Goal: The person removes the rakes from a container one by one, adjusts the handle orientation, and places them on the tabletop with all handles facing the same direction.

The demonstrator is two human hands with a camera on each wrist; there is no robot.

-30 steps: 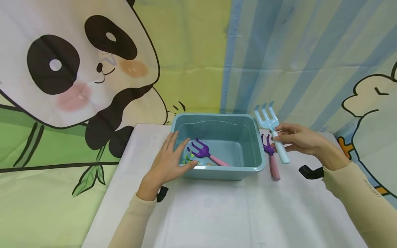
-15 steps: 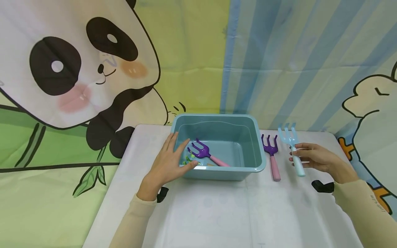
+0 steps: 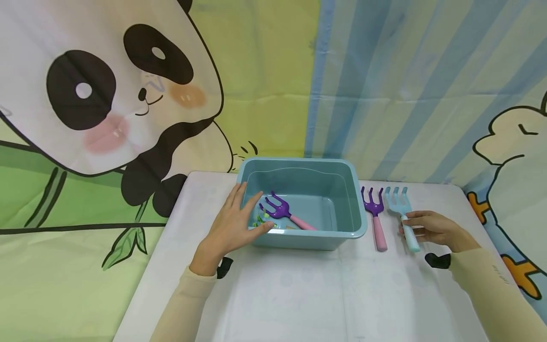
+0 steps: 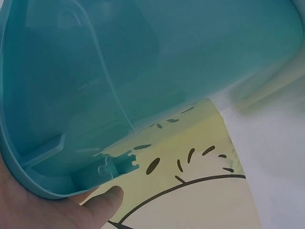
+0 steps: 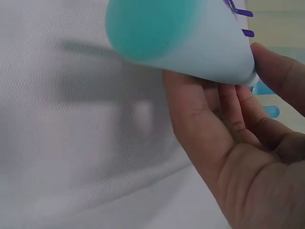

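Observation:
My right hand (image 3: 433, 229) pinches the pale handle of a light blue toy garden fork (image 3: 410, 237) at the right of the table. In the right wrist view, the rounded handle end (image 5: 147, 28) appears held a little above the white cloth. Left of it, a purple toy fork with a pink handle (image 3: 379, 232) lies on the table. My left hand (image 3: 232, 228) rests on the front left corner of a blue-green plastic bin (image 3: 299, 241), fingers spread and fairly straight. Inside the bin, another purple and pink fork (image 3: 279, 209) lies beside small green pieces (image 3: 258, 221), partly hidden by my hand.
A white cloth (image 3: 295, 294) covers the table. Behind it hangs a printed curtain (image 3: 273, 85) with a panda and blue stripes, close to the table's back edge. The bin's right wall (image 3: 356, 209) stands near the purple fork on the table.
My right hand has carried the light blue fork rightward and down, from above the purple fork beside the bin to a spot right of it. My left hand stays at the bin.

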